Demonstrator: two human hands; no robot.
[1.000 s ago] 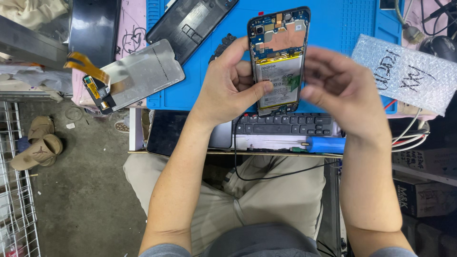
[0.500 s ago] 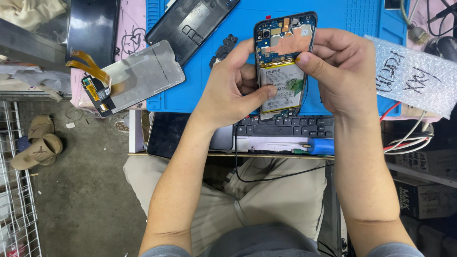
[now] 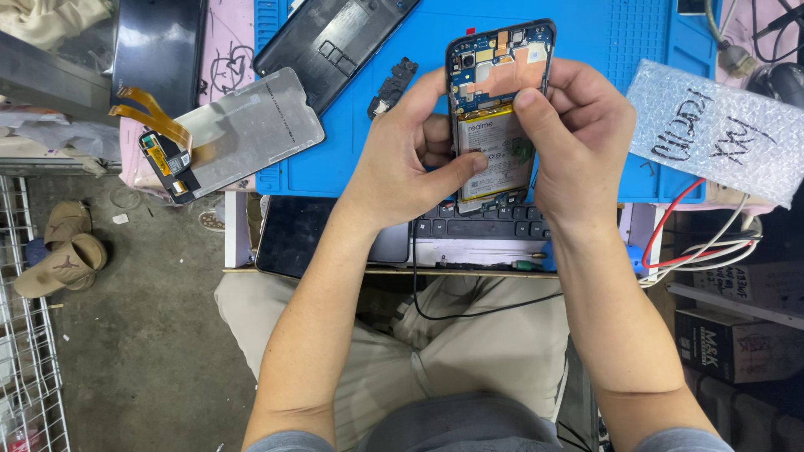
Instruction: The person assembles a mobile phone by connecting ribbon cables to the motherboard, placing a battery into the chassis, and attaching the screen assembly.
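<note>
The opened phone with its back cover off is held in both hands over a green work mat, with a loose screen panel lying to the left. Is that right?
Not quite: the work mat is blue, not green, as the head view shows. The rest holds: the left hand and right hand both hold the opened phone, and the loose screen panel lies to the left.

A grey detached display panel [image 3: 243,130] with orange flex cables lies at nine o'clock; a silvery bubble-wrap pouch [image 3: 720,134] with black handwriting lies at three o'clock.
</note>
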